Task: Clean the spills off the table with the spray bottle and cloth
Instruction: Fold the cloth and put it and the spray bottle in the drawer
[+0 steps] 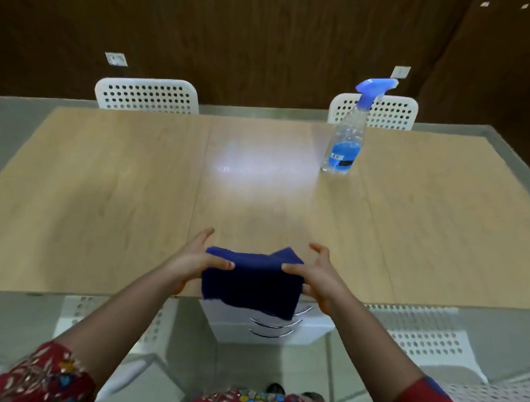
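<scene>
Cloth [250, 282]: deep navy blue, plain.
Spray bottle [345, 144]: clear body, bright blue trigger head, blue label with a black band.
Surface [104, 195]: pale wood grain, framed by a frosted grey border.
Chairs [147, 94]: white, perforated in regular rows of round holes.
Sleeves [54, 379]: dark red, floral print in blue, yellow and pale tones.
Wall [247, 28]: dark brown wood grain.
Drawer unit [306, 332]: white, silver handles.

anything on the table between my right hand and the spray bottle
Nothing visible. Only bare tabletop lies between the right hand and the spray bottle, which stands upright at the far right. That hand and the left hand hold the blue cloth at the near edge.
</scene>
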